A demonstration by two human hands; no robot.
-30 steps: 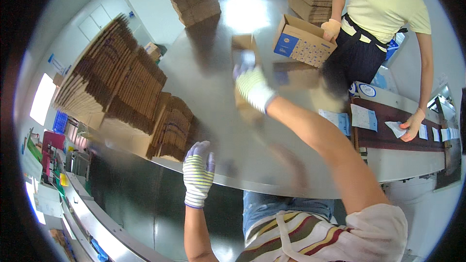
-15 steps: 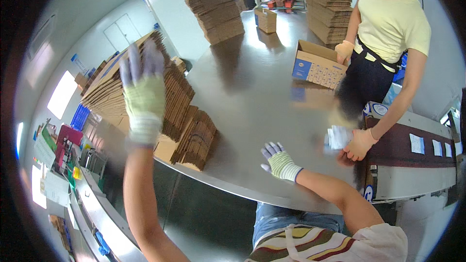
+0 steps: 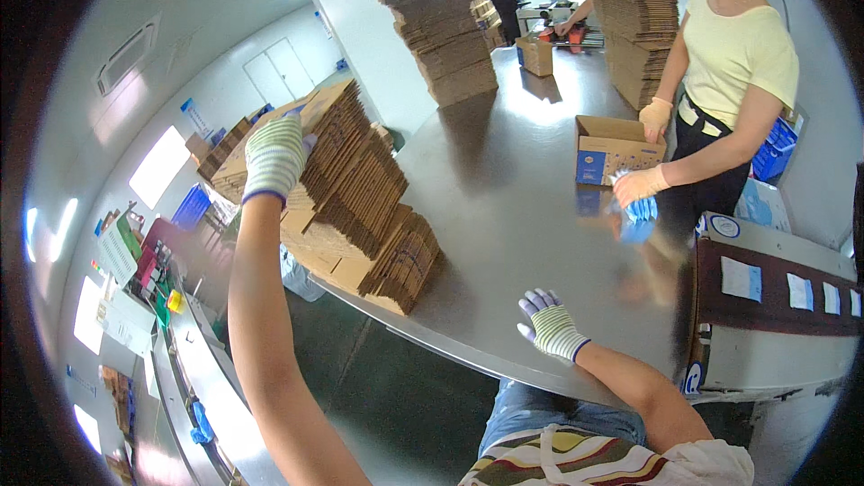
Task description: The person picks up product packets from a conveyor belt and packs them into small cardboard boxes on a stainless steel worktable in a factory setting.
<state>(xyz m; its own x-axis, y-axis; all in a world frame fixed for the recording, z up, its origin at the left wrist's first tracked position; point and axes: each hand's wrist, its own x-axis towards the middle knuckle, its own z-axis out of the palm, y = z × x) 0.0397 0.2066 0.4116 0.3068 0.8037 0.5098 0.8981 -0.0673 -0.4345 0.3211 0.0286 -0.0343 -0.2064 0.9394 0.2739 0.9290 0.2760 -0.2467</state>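
My left hand point(image 3: 277, 155), in a striped knit glove with grey fingertips, is at the top of a tall leaning stack of flattened cardboard boxes point(image 3: 346, 166). Its fingers are bent over the uppermost flattened box and partly hidden, with the thumb at the stack's right side. On the steel table point(image 3: 486, 247), my right hand point(image 3: 553, 324) lies flat in a matching glove, fingers spread and holding nothing. Across from it stands an open cardboard box point(image 3: 621, 146) with a blue printed panel. A co-worker's gloved hand point(image 3: 641, 184) holds blue-and-white packets point(image 3: 637, 207) beside this box; their other hand touches its rim.
To the right, a dark conveyor belt point(image 3: 765, 306) carries several flat white-and-blue packets. Two more tall cardboard stacks point(image 3: 445, 40) point(image 3: 637, 36) stand at the table's far end, with a small box point(image 3: 535, 57) between them. Other people work in the background.
My left hand has come down from above the stack onto its top, its fingers now bent. The co-worker's packets have moved from the conveyor's edge toward the open box. My view has shifted.
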